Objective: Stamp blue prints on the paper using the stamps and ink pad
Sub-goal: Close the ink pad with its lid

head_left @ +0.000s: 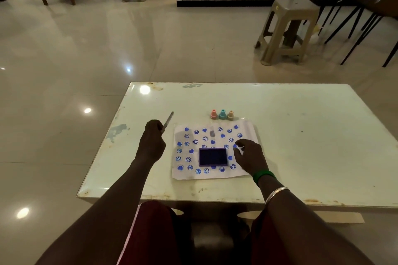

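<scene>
The ink pad (pixel 213 156) lies open on the paper (pixel 247 129), which is dotted with blue hearts and faces all around the pad. Three small stamps (pixel 222 114) stand in a row beyond the pad, just off the sheet. Left of the pad, the left hand (pixel 151 140) grips a thin grey strip (pixel 168 120). Just right of the pad, the right hand (pixel 249 156) curls its fingers onto the paper; I cannot tell whether they pinch anything. The stamps look light, hard and easily tipped, best pinched at the narrow neck. The thin paper may slide unless pressed.
</scene>
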